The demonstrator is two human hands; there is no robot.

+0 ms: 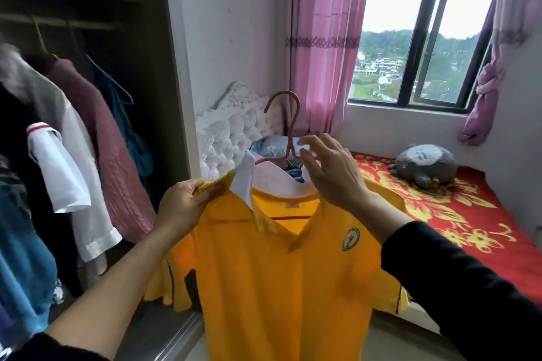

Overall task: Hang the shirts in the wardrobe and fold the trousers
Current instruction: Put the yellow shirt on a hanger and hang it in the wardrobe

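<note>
A yellow polo shirt [281,278] with a white collar and a green badge hangs on a pink hanger [289,129] in front of me. My left hand [183,208] pinches the shirt's left shoulder. Up by the collar, my right hand [331,173] has its fingers spread and relaxed near the hanger's neck, touching the fabric there. The hanger's hook points up, free of any rail. To the left is the open wardrobe [88,97] with its rail [58,22], where several garments hang.
Hanging in the wardrobe are a white shirt [67,173], a maroon quilted garment [102,138] and a teal one on a blue hanger. Right of it stands a bed [457,214] with a red floral cover, a white tufted headboard and a grey plush toy [425,167]. Pink curtains frame the window.
</note>
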